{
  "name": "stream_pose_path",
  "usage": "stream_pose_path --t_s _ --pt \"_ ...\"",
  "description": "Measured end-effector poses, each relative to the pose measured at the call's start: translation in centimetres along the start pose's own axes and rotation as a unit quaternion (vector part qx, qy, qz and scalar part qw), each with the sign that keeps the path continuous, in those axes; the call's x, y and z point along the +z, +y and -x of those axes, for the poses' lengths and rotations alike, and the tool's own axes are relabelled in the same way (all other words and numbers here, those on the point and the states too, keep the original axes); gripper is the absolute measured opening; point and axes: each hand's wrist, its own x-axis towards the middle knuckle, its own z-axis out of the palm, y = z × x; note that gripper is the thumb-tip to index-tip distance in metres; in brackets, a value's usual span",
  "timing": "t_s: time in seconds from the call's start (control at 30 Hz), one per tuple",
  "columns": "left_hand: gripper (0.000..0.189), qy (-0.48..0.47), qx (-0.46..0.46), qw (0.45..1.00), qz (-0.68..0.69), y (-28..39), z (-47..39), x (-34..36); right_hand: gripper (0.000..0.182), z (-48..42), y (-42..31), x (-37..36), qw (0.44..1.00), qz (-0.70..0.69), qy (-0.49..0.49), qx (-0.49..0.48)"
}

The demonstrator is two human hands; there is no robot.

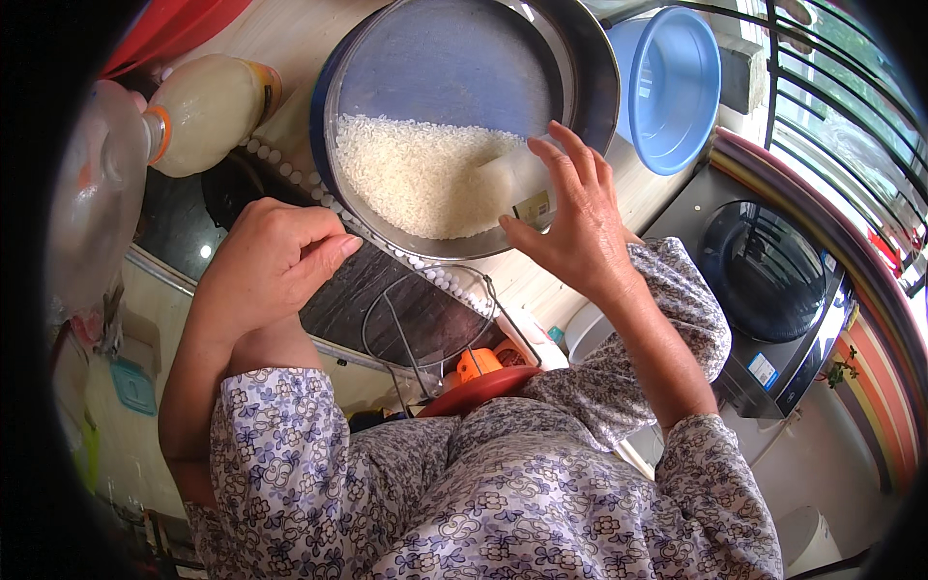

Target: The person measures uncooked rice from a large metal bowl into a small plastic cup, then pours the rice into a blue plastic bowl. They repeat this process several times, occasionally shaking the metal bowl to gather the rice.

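Note:
A large round sieve with a metal rim (591, 94) holds white rice (428, 174) heaped over its lower half. A translucent plastic cup (518, 174), bearing a label, lies tilted with its mouth in the rice at the right. My right hand (576, 203) is over the cup, its thumb and fingers spread around it; whether they touch it cannot be told. To the lower left of the sieve, my left hand (279, 254) hangs above the dark slab with its fingers curled in and the thumb against them, and nothing shows in it.
Beyond the sieve on the right stands a light blue plastic basin (674, 90). Large plastic bottles (210, 116) lie at the left, below a red object (177, 32). A thin wire stand (428, 319) is close to my body. A dark washing machine (761, 283) stands at the right by the barred window.

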Motion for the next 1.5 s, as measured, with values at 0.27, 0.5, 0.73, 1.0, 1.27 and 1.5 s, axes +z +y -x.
stream_pose_path --t_s 0.27,0.5,0.73,1.0,1.27,1.5 --pt "0.011 -0.007 -0.013 1.0 0.018 -0.2 0.5 -0.3 0.073 0.0 -4.5 1.3 0.994 -0.091 0.051 0.025" --pt "0.017 0.021 -0.012 0.999 0.046 -0.5 0.8 -0.1 0.074 -1.6 -8.2 1.3 0.988 -0.131 0.08 -0.026" --pt "0.024 0.044 -0.005 0.998 0.048 -0.8 1.2 -0.1 0.069 -2.5 -9.0 1.0 0.985 -0.129 0.07 -0.095" --pt "0.021 0.04 -0.015 0.997 0.064 -0.9 1.1 -0.2 0.066 -2.8 -7.9 0.2 0.978 -0.158 0.045 -0.125" --pt "0.016 0.045 -0.041 0.995 0.074 -0.8 1.1 -0.5 0.064 -3.8 -4.5 -0.9 0.946 -0.314 -0.03 -0.081" --pt "0.015 0.043 -0.062 0.993 0.092 -0.6 1.0 -0.4 0.064 -4.6 0.0 -3.1 0.867 -0.483 -0.109 -0.048"
